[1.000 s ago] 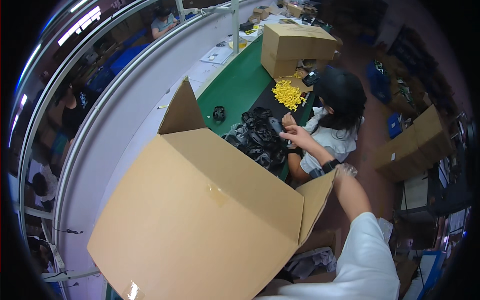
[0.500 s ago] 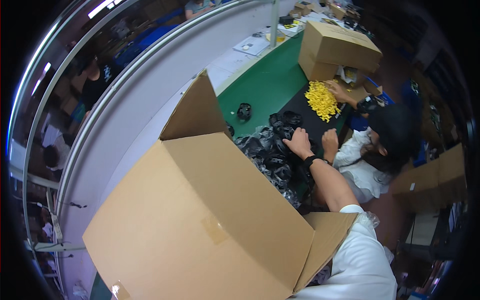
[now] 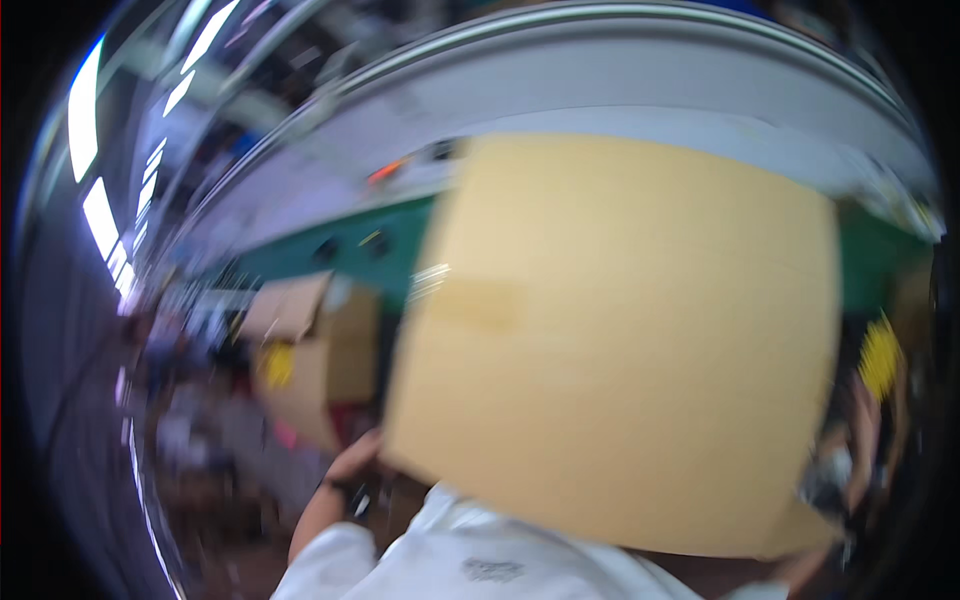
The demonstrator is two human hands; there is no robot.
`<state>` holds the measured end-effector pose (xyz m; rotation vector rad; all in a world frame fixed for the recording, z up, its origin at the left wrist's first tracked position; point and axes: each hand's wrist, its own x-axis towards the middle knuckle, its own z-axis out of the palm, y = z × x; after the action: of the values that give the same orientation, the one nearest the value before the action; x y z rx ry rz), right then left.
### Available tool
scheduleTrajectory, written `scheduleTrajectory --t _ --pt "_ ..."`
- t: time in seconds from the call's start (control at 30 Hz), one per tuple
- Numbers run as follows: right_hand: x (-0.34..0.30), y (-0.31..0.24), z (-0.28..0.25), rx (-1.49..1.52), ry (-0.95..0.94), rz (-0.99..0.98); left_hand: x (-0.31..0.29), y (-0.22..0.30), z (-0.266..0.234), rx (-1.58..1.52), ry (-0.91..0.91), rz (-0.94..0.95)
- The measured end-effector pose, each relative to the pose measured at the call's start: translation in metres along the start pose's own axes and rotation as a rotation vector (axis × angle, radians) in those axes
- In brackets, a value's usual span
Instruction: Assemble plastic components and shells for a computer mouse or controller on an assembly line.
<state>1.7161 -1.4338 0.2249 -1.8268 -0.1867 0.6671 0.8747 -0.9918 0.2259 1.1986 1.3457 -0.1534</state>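
The large carton looks carried, not set down, the left hand apparently grasping its corner, right fingers hidden.

Workshop or factory floor, as judged by fittings and goods. Rows of strip lights are seen at left. A long green counter is backed by a pale partition, edged by a metal rail. Small dark items are set out on the counter. The centre is filled by a large carton; a smaller carton is noted at left, a yellow heap at far right. Background detail is lost to blur.
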Motion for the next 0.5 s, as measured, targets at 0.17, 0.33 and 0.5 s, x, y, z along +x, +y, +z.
scheduleTrajectory --t 0.17,0.33,0.5 --pt "-0.005 -0.045 0.098 -0.023 -0.573 -0.076 -0.034 -0.101 -0.034 -0.272 0.175 -0.146" --pt "-0.159 -0.086 0.261 0.190 -1.017 -0.230 -0.048 -0.186 -0.053 -0.397 0.072 -0.165" --pt "-0.367 -0.099 0.418 0.414 -1.397 -0.356 -0.071 -0.254 -0.107 -0.482 0.021 -0.164"
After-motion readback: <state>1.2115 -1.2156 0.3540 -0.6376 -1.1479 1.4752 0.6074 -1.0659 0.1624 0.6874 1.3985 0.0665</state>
